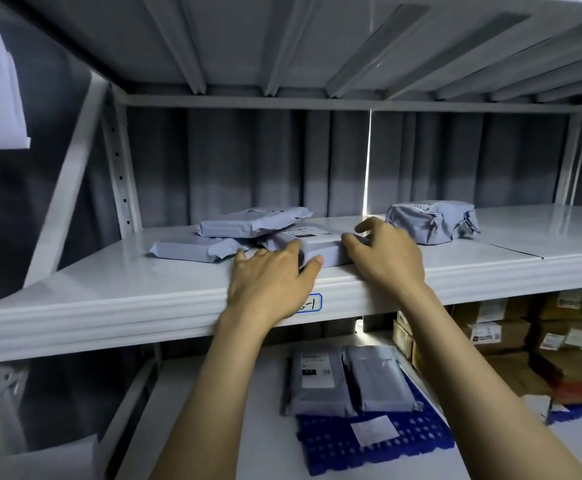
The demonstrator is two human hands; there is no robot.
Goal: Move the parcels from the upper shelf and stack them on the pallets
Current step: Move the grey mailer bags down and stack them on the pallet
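Pale shelf (109, 282); parcel (320, 245); blue pallet (369, 445)

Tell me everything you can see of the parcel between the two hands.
The parcel is a flat, box-shaped packet in grey plastic wrap, with a white label on top. It lies flat at the front edge of the upper shelf. The left hand grips its left end, the right hand its right end.

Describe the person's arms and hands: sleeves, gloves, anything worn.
Nothing worn shows. The left hand and right hand are bare, with no gloves, rings or watch. The left forearm and right forearm are bare too, and no sleeve comes into view down to the picture's lower edge.
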